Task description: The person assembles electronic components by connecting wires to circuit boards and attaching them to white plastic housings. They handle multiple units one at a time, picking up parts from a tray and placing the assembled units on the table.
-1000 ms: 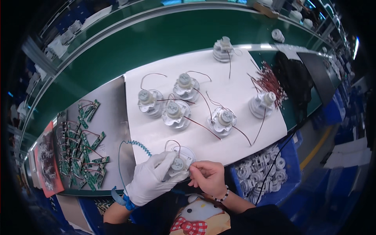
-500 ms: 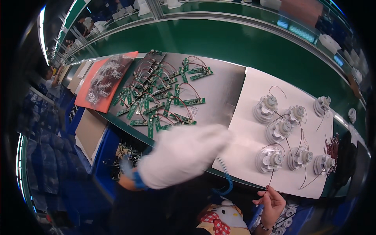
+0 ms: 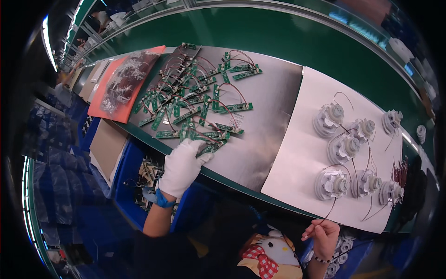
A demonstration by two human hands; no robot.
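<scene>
Circuit board (image 3: 213,146), left of centre, slants up-right beside the nearer left hand (image 3: 182,168), its fingers' hold impossible to tell; right hand (image 3: 323,236) pinches a wire (image 3: 331,210).

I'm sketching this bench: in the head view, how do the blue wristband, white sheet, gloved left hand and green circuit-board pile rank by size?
1. White sheet
2. Green circuit-board pile
3. Gloved left hand
4. Blue wristband

Can make out a small block of dark print (image 3: 268,115) on the smooth, flat grey metal sheet (image 3: 260,153), in a bare area just right of the long, narrow green circuit boards (image 3: 239,107). Looks like several short lines set close together; too small and blurred to read.
</scene>
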